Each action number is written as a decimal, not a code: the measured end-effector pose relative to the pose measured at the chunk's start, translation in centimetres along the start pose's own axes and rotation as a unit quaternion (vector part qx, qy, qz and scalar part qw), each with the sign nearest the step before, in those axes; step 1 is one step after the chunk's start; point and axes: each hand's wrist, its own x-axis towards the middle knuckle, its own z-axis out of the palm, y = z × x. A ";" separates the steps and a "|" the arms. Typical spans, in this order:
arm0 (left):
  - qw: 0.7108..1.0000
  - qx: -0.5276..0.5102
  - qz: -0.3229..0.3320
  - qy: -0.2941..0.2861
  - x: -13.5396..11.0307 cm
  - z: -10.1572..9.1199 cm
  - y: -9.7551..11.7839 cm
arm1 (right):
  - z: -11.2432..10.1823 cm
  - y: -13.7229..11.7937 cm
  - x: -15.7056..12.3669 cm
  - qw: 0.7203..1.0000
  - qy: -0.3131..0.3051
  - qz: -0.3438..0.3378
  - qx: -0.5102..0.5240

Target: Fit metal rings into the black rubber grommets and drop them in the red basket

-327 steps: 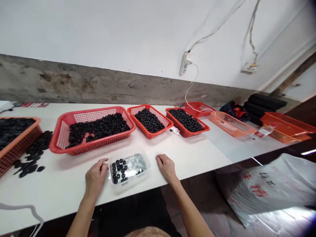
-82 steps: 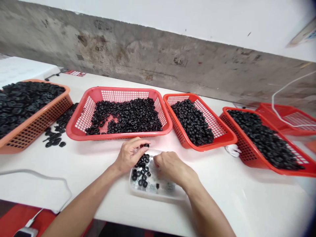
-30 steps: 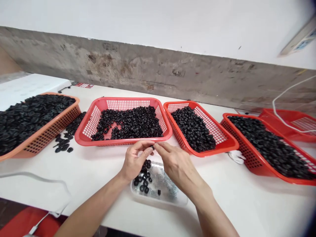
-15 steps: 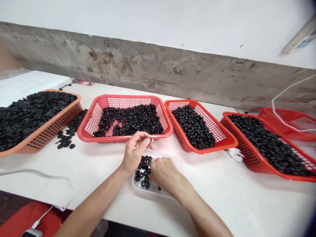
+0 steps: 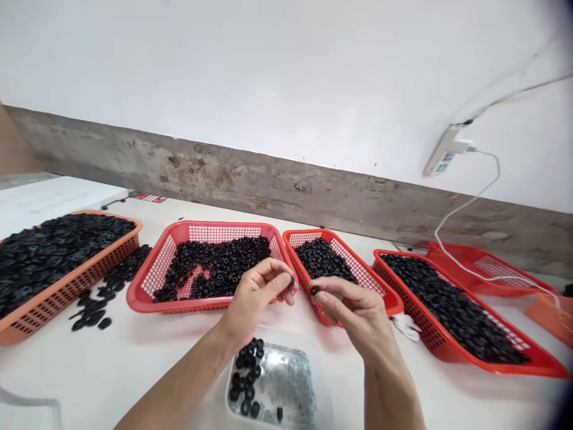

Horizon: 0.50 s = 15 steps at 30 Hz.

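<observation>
My left hand point(image 5: 257, 295) is raised above the table and pinches a small black ring point(image 5: 292, 280) between thumb and fingers. My right hand point(image 5: 353, 310) is raised beside it and pinches another small black piece point(image 5: 314, 290) at its fingertips. The two pieces are a few centimetres apart. Below my hands lies a clear plastic tray point(image 5: 308, 382) with several black rings point(image 5: 246, 376) on its left side and small silvery parts in the middle.
A red basket point(image 5: 147, 280) of black rings stands behind my hands. Two more red baskets point(image 5: 385, 298) point(image 5: 532, 358) of black parts lie to the right, an orange basket point(image 5: 67, 286) to the left with loose black pieces point(image 5: 102, 292) beside it. A white cable point(image 5: 465, 209) hangs from a wall socket strip.
My right hand has come up out of the clear tray with a small black piece. Both hands now sit higher, and the view has tilted up towards the wall.
</observation>
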 end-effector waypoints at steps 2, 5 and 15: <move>0.999 0.020 -0.018 -0.030 0.0 0.4 -0.7 | -0.1 0.5 0.4 0.997 0.028 -0.003 0.066; 0.998 0.014 -0.038 -0.052 0.3 0.7 -1.6 | 0.4 1.6 0.8 0.994 0.009 0.015 0.107; 0.995 0.062 -0.031 -0.070 1.2 -0.4 -2.3 | 0.6 3.0 1.5 0.986 -0.033 0.074 0.147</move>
